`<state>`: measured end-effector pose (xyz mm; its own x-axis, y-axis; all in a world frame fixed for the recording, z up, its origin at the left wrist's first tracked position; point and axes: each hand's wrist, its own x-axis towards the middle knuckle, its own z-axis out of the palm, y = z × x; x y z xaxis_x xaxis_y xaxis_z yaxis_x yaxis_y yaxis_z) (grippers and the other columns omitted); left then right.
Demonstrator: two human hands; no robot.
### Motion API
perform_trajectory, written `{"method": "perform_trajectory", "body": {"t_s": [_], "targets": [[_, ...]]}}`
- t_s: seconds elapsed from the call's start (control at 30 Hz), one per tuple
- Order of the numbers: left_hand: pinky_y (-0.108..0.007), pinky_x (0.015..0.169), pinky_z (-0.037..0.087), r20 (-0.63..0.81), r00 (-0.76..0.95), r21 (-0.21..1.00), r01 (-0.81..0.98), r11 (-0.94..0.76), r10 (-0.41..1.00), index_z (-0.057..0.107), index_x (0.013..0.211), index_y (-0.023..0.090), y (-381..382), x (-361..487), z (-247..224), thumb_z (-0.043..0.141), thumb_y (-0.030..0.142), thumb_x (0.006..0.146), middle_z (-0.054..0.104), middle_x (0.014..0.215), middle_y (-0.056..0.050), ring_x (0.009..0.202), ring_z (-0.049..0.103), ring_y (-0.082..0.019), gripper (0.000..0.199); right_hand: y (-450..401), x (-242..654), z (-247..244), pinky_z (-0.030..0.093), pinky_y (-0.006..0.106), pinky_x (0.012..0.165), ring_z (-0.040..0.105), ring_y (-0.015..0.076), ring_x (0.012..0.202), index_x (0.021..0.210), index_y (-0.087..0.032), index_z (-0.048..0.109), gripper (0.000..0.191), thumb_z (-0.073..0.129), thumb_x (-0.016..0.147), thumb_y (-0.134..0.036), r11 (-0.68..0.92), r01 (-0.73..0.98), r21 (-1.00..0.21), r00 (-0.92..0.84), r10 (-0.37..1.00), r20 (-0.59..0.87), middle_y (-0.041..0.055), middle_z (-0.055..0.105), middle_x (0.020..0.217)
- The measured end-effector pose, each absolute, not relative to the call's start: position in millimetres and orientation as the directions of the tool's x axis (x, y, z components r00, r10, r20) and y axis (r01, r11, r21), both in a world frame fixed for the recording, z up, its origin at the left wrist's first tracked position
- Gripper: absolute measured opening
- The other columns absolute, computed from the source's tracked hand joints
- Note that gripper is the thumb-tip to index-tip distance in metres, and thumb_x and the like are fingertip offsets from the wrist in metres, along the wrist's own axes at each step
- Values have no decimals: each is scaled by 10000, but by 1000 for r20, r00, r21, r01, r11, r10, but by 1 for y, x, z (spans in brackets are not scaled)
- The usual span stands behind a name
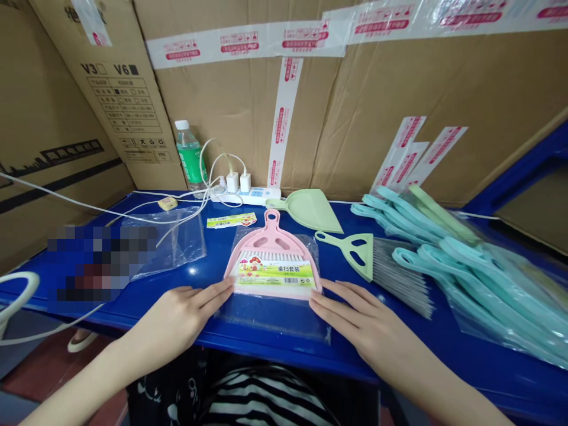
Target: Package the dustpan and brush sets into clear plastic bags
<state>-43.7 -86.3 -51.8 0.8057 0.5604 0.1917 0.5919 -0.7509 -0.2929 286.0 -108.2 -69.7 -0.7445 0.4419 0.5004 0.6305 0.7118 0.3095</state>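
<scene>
A pink dustpan [246, 244] lies flat before me, with a brush [281, 257] of white bristles nested in it. Across the brush is a printed label card [275, 272] with a mushroom house. A clear plastic bag [275, 322] lies around and below the set. My left hand [189, 307] grips the dustpan's lower left corner, fingers together. At the lower right corner, my right hand [355, 310] holds the edge between thumb and fingers. Behind the set rests a light green dustpan [313, 210]. To the right lies a green brush [361, 254] with grey bristles.
Several bagged teal brushes or dustpans [479, 272] pile up at the right. Another label card [231, 220] and a clear bag [177, 242] lie left. A power strip [248, 194], white cables and a green-labelled bottle [190, 157] stand against cardboard [231, 100].
</scene>
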Motion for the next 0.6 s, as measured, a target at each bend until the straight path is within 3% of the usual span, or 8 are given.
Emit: {"method": "perform_trajectory", "body": {"t_s": [0.2, 0.4, 0.5, 0.6], "targets": [[-262, 748, 547, 118, 815, -172, 579, -797, 567, 538, 1288, 238, -82, -51, -43, 338, 14, 860, 587, 1333, -31, 893, 690, -153, 523, -109, 290, -69, 480, 402, 918, 619, 208, 1059, 1064, -198, 680, 376, 387, 900, -28, 710, 633, 309, -745, 449, 493, 13, 746, 1041], [-296, 601, 520, 127, 851, -291, 524, -801, 510, 641, 913, 204, -79, -41, -40, 348, 11, 863, 656, 1227, -70, 628, 639, -150, 355, -106, 280, -64, 486, 373, 893, 635, 204, 912, 882, -163, 702, 370, 359, 909, -28, 708, 580, 402, -795, 386, 468, 70, 749, 876], [-292, 553, 486, 152, 891, -353, 453, -819, 428, 603, 788, 188, -75, -37, -36, 328, 44, 905, 692, 1148, -72, 558, 592, -139, 332, -102, 277, -61, 480, 356, 881, 620, 190, 829, 830, -176, 687, 380, 347, 920, -34, 732, 594, 332, -769, 397, 501, 52, 739, 827], [-267, 521, 455, 200, 883, -298, 468, -832, 425, 590, 825, 197, -68, -37, -34, 305, 142, 968, 715, 1052, -54, 513, 562, -118, 323, -100, 275, -57, 466, 366, 892, 593, 190, 793, 824, -186, 671, 309, 396, 923, -85, 752, 635, 177, -703, 467, 537, 28, 727, 814]]}}
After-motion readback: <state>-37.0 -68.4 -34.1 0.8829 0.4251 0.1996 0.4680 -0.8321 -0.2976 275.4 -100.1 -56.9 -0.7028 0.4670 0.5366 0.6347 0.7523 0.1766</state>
